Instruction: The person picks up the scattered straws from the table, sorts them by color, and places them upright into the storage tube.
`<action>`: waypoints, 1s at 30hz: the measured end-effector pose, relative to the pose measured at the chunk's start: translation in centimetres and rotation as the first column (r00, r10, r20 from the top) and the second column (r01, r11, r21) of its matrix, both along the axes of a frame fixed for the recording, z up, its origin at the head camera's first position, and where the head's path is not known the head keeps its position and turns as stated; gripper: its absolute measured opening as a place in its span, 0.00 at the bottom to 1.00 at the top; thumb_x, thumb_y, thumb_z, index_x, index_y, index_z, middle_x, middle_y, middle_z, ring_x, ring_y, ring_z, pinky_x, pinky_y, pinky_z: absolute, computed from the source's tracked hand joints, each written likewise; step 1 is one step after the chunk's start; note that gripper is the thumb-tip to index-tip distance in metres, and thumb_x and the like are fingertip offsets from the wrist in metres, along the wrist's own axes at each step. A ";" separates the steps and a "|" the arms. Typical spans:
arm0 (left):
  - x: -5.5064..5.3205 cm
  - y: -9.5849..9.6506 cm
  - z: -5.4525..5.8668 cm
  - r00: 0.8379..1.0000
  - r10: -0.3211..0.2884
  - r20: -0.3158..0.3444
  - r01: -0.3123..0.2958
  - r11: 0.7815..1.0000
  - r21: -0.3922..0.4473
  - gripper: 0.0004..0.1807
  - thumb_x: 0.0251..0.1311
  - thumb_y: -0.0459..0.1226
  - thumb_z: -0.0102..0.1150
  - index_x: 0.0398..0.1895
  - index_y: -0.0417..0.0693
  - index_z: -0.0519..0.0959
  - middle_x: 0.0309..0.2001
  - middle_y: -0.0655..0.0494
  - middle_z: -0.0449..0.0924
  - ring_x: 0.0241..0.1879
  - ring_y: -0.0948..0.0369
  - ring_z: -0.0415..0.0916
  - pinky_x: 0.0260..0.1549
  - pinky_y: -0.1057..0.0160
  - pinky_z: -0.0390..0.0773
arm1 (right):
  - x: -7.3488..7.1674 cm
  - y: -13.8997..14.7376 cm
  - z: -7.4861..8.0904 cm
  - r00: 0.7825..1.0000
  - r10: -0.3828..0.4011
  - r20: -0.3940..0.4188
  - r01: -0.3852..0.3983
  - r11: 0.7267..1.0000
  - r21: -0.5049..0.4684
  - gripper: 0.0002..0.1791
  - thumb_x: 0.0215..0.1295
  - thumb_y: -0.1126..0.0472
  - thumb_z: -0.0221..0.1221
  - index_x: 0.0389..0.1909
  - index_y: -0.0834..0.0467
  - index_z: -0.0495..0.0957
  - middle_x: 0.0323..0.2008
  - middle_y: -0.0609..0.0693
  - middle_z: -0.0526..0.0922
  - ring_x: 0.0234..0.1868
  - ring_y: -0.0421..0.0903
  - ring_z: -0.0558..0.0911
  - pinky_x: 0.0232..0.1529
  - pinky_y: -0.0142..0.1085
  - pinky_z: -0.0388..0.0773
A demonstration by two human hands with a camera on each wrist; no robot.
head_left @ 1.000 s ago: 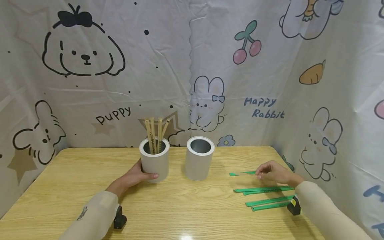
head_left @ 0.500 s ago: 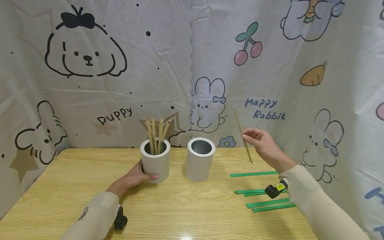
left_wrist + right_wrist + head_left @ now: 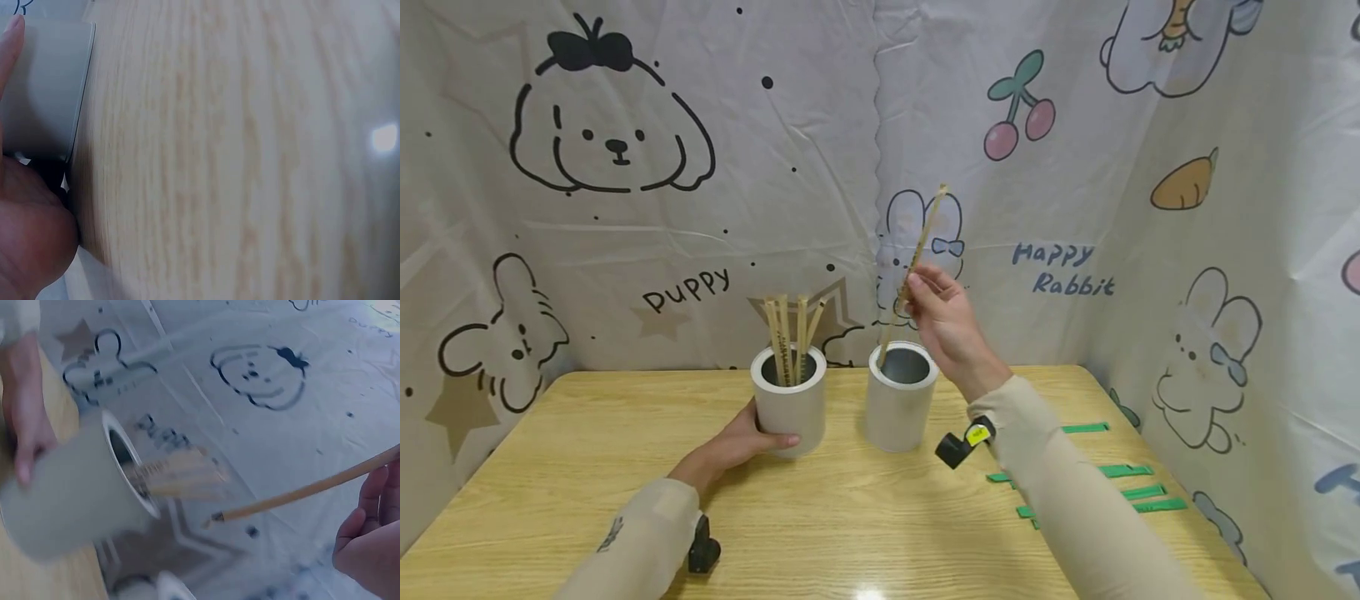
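Note:
My right hand (image 3: 943, 321) pinches a thin tan stick (image 3: 927, 229) with print on it, tilted, its lower end at the opening of the right white cup (image 3: 897, 417). In the right wrist view the stick (image 3: 312, 487) has a dark mark near its lower end. My left hand (image 3: 741, 435) grips the left white cup (image 3: 788, 417) low down, thumb across its front; its other fingers are hidden behind. Several similar tan sticks (image 3: 784, 333) stand in that cup. No sticks show inside the right cup. The left wrist view catches part of the held cup (image 3: 47, 87).
Several flat green strips (image 3: 1126, 472) lie on the wooden table (image 3: 842, 533) at the right, partly covered by my right sleeve (image 3: 1075, 492). A cloth printed with cartoon animals (image 3: 820, 167) hangs close behind the table and along its sides.
My right hand has lifted the tan stick from among the green strips, carried it left and brought it over the right cup. My left hand stays on the left cup.

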State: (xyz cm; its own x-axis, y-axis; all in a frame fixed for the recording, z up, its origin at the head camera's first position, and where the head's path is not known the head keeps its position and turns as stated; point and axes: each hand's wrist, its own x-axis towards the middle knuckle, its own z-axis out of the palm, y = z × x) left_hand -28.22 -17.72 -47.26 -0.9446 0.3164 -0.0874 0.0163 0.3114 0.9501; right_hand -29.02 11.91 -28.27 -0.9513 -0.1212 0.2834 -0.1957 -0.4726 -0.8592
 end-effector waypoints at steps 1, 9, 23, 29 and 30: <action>0.0 0.0 0.0 1.000 0.000 -0.002 0.000 1.000 0.009 0.63 0.57 0.42 0.74 0.81 0.40 0.36 0.78 0.35 0.51 0.76 0.38 0.54 0.75 0.37 0.56 | -0.1 -1.0 -0.2 1.000 0.009 0.006 -0.009 1.000 -0.020 0.12 0.72 0.66 0.57 0.32 0.45 0.82 0.31 0.39 0.80 0.34 0.35 0.75 0.40 0.27 0.69; -0.4 0.0 -0.4 1.000 -0.004 -0.008 0.004 0.999 0.035 0.62 0.56 0.42 0.75 0.81 0.42 0.38 0.78 0.35 0.52 0.76 0.38 0.55 0.75 0.38 0.56 | -1.1 -6.9 -1.7 0.992 -0.103 0.078 0.108 0.992 -0.058 0.14 0.74 0.69 0.54 0.33 0.48 0.79 0.29 0.39 0.80 0.30 0.34 0.77 0.36 0.27 0.70; -0.3 0.1 -0.3 1.000 0.005 0.002 -0.005 1.000 -0.001 0.63 0.57 0.44 0.74 0.81 0.41 0.37 0.78 0.35 0.51 0.76 0.38 0.55 0.75 0.38 0.57 | -1.1 -9.7 -6.0 0.976 -0.172 0.130 0.131 0.952 0.276 0.06 0.70 0.66 0.61 0.45 0.62 0.81 0.31 0.39 0.81 0.35 0.36 0.80 0.39 0.28 0.75; -0.5 0.0 -0.4 1.000 0.008 -0.002 -0.008 1.000 -0.003 0.62 0.57 0.44 0.74 0.81 0.40 0.38 0.77 0.35 0.52 0.75 0.38 0.56 0.74 0.38 0.57 | -0.7 -9.1 -5.8 0.980 -0.112 0.164 0.032 0.906 0.423 0.15 0.71 0.63 0.61 0.56 0.64 0.79 0.44 0.52 0.87 0.36 0.36 0.81 0.54 0.43 0.82; -0.5 0.0 -0.4 1.000 0.001 -0.007 -0.001 1.000 -0.001 0.62 0.57 0.44 0.74 0.81 0.40 0.38 0.77 0.34 0.52 0.75 0.38 0.56 0.74 0.38 0.58 | -0.6 -8.9 -5.7 0.980 -0.107 0.169 0.023 0.898 0.438 0.16 0.72 0.63 0.60 0.57 0.64 0.79 0.47 0.54 0.87 0.37 0.37 0.81 0.57 0.46 0.81</action>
